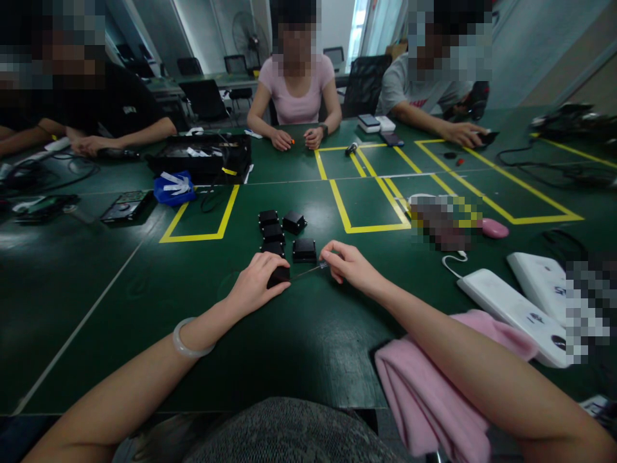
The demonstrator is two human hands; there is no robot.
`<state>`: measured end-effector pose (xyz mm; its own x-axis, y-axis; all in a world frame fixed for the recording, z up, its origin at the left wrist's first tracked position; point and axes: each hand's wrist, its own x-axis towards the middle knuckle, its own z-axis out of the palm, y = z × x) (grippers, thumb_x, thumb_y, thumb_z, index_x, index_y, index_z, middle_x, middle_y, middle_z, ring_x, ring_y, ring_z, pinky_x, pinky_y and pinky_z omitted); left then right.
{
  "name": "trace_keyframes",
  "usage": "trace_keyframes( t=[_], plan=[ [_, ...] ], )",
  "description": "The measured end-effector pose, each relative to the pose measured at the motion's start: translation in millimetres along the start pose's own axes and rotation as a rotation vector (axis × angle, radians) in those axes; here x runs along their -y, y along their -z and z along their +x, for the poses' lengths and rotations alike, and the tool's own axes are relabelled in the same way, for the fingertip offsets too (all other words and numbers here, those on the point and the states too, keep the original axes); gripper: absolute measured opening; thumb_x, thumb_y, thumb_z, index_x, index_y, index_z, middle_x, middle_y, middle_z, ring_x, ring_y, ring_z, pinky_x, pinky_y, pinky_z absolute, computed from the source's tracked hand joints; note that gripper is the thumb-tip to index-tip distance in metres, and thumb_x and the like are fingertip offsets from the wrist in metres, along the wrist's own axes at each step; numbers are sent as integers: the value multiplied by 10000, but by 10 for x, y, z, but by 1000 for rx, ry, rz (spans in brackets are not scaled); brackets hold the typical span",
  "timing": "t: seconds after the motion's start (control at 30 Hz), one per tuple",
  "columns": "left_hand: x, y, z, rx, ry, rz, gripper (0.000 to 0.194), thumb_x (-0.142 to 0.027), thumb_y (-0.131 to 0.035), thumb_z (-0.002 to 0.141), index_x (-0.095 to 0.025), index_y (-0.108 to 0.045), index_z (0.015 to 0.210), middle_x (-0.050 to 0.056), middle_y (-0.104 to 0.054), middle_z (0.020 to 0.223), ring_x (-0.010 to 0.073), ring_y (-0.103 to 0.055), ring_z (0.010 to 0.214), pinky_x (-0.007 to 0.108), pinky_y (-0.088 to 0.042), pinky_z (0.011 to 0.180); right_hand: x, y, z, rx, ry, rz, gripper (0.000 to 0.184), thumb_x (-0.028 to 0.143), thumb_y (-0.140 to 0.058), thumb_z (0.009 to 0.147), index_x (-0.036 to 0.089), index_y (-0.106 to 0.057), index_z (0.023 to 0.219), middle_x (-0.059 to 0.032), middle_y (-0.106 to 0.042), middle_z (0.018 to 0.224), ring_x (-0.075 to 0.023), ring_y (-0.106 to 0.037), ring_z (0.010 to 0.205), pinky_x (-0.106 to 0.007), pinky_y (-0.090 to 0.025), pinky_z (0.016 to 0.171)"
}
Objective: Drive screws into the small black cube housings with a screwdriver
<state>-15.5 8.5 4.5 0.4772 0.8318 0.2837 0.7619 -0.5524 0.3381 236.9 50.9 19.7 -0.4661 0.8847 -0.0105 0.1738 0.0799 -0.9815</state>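
Note:
My left hand [258, 283] is closed around a small black box [279, 276] on the green table, thumb on the near side and fingers over the top. My right hand [348, 263] pinches the clear handle of a thin screwdriver [322, 265]. Its narrow shaft slants left and down toward the box under my left hand; whether the tip touches is too fine to see. Just beyond my hands sit several similar black boxes, among them one [304, 249] between the hands and another [294, 222] farther back.
Yellow tape [378, 229] marks rectangles on the table. A black bin [202, 157] and blue bag [173, 188] stand at far left. To the right lie white power banks [515, 315], a pink mouse-shaped object [495, 227] and pink cloth [429, 386]. Several people sit across the table.

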Motion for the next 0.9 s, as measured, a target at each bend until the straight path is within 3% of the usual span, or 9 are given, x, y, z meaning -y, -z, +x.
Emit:
trace_keyframes(
  t=[0.17, 0.37, 0.9],
  plan=[
    [5, -8, 2, -15, -12, -8, 278, -259, -665, 891, -207, -560, 1144, 76, -616, 1139, 268, -558, 1077, 426, -513, 895, -9, -2, 2, -3, 17, 20, 173, 355, -549, 884, 200, -481, 923, 114, -445, 448, -86, -429, 381, -194, -315, 425],
    [-4, -1, 1, -19, -8, -8, 276, -258, -667, 889, -204, -564, 1138, 80, -616, 1138, 271, -560, 1079, 414, -518, 880, 0, -7, 2, 4, -11, -1, 227, 412, -512, 914, 197, -497, 843, 111, -401, 420, -81, -405, 361, -197, -292, 420],
    [-20, 19, 6, 10, 24, -18, 263, -278, -647, 895, -223, -561, 1138, 81, -618, 1154, 280, -562, 1094, 444, -528, 882, -4, -4, 6, -6, 14, -14, 190, 380, -534, 895, 199, -492, 859, 111, -420, 428, -83, -412, 365, -195, -293, 418]
  ],
)
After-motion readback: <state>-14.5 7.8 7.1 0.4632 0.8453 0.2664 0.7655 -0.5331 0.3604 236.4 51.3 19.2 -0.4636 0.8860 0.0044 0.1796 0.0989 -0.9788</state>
